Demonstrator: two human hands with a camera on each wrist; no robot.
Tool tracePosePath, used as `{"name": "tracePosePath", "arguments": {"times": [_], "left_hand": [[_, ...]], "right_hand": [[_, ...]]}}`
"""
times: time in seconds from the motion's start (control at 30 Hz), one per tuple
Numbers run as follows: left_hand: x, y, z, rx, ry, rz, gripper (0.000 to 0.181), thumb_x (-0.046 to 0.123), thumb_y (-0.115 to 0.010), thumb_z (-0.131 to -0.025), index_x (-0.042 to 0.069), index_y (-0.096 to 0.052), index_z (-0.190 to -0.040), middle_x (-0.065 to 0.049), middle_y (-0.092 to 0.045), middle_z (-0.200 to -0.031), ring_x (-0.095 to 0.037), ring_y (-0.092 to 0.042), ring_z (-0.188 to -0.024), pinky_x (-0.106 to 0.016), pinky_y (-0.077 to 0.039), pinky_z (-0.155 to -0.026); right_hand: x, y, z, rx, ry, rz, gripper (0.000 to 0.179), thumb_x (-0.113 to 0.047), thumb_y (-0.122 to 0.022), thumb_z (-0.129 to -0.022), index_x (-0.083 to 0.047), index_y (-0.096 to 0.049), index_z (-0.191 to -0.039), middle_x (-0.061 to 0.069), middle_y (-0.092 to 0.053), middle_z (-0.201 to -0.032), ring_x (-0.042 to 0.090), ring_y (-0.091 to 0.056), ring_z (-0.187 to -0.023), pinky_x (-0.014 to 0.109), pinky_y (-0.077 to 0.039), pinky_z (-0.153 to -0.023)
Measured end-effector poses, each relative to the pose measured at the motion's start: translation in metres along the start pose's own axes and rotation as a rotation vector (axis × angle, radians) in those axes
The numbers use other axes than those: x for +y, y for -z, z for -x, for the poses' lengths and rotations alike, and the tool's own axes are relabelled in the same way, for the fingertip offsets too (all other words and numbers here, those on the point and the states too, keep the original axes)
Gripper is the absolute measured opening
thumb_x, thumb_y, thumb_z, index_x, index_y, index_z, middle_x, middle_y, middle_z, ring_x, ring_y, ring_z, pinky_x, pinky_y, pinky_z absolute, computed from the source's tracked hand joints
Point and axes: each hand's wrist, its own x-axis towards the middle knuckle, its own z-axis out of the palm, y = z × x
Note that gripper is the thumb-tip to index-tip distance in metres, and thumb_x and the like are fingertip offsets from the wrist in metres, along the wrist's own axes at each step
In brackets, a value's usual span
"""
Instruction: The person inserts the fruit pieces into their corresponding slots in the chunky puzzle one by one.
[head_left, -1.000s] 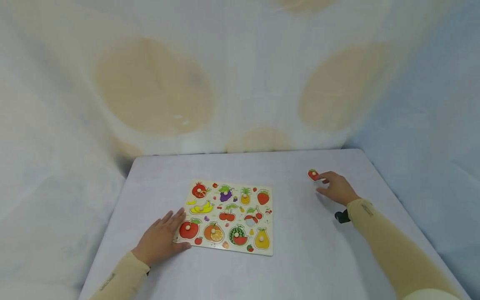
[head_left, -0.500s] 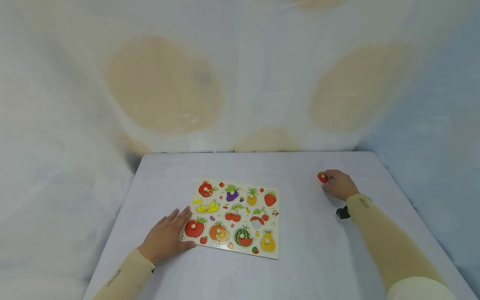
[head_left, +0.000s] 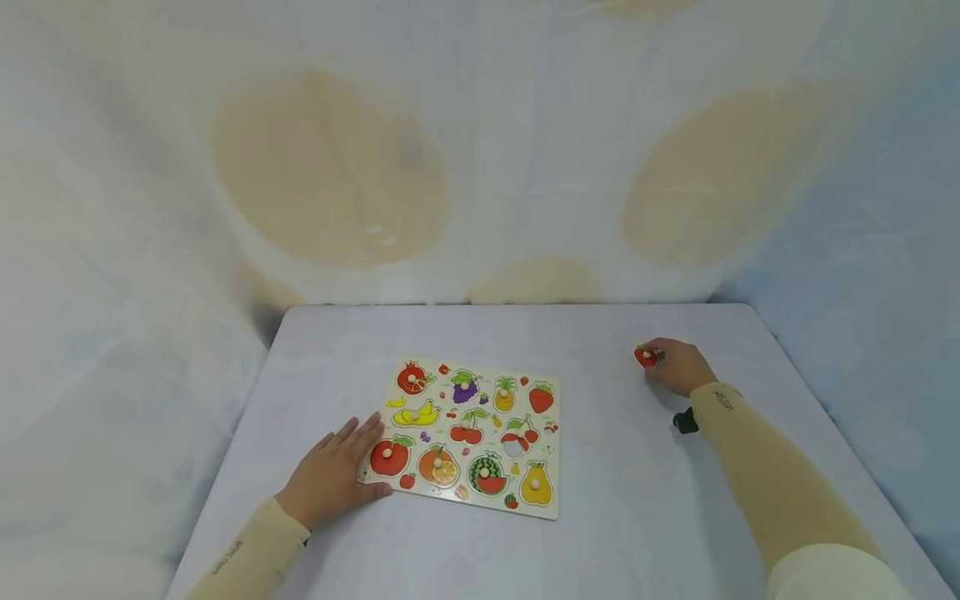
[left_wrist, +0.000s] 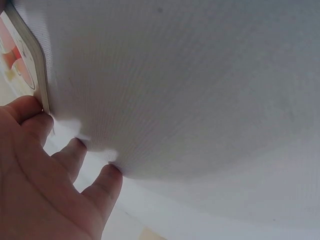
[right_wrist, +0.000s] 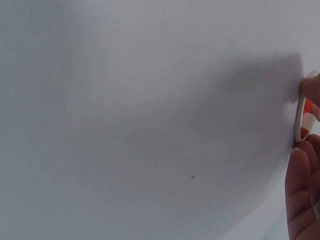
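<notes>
My left hand (head_left: 333, 471) lies with fingers spread at the left edge of a wooden fruit puzzle board (head_left: 442, 423). In the left wrist view, its fingertips (left_wrist: 109, 172) press on the white cloth while others meet the board's edge. Far to the right, my right hand (head_left: 678, 368) pinches a strawberry puzzle piece (head_left: 645, 357) with a small pale knob. The right wrist view shows this piece (right_wrist: 306, 120) at the right border, edge-on and close over the cloth, between thumb and fingers. A strawberry picture (head_left: 541, 397) without a knob shows at the board's upper right.
Knobbed fruit pieces sit in the board, among them a watermelon (head_left: 487, 473), a pear (head_left: 536, 483) and an orange (head_left: 438, 465). A white cloth covers the table (head_left: 600, 500). Pale fabric walls (head_left: 525, 167) stand behind the table and at both sides.
My right fingers, apart beside the strawberry piece a second ago, have closed on it. The whole head view has shifted slightly. The left hand keeps its place on the board's edge.
</notes>
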Motion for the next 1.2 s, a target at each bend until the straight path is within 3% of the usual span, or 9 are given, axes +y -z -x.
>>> {"name": "tracePosePath", "arguments": {"times": [0.17, 0.47, 0.7, 1.2], "left_hand": [[0.001, 0.0, 0.0, -0.005, 0.009, -0.01, 0.099, 0.062, -0.077, -0.076, 0.01, -0.042, -0.152, -0.005, -0.034, -0.16, -0.038, -0.031, -0.143, -0.061, -0.031, -0.111], [0.004, 0.005, 0.0, -0.002, 0.013, -0.007, 0.098, 0.061, -0.078, -0.076, 0.009, -0.043, -0.152, -0.005, -0.034, -0.159, -0.038, -0.031, -0.143, -0.06, -0.031, -0.111], [0.004, 0.005, 0.001, -0.009, 0.014, -0.017, 0.098, 0.061, -0.078, -0.076, 0.009, -0.043, -0.152, -0.005, -0.034, -0.159, -0.038, -0.032, -0.143, -0.06, -0.031, -0.111], [0.007, 0.01, 0.003, -0.015, 0.007, -0.006, 0.096, 0.058, -0.078, -0.077, 0.006, -0.043, -0.151, -0.008, -0.035, -0.159, -0.04, -0.032, -0.143, -0.061, -0.031, -0.11]], "right_hand": [[0.003, -0.001, 0.0, -0.001, -0.026, 0.0, 0.045, -0.013, -0.071, -0.087, -0.002, -0.062, -0.129, 0.026, -0.064, -0.116, 0.039, -0.06, -0.103, 0.058, -0.047, -0.091], [0.002, 0.001, 0.002, 0.025, 0.0, 0.016, 0.048, -0.013, -0.074, -0.084, 0.005, -0.061, -0.127, 0.029, -0.063, -0.119, 0.043, -0.058, -0.109, 0.06, -0.045, -0.096], [0.006, 0.0, 0.005, 0.024, 0.0, 0.013, 0.046, -0.014, -0.076, -0.083, 0.005, -0.062, -0.123, 0.027, -0.063, -0.115, 0.041, -0.058, -0.104, 0.059, -0.047, -0.092], [-0.01, 0.01, 0.034, 0.021, -0.038, -0.03, 0.045, -0.019, -0.078, -0.085, 0.001, -0.063, -0.122, 0.026, -0.061, -0.119, 0.041, -0.056, -0.106, 0.058, -0.049, -0.09]]}}
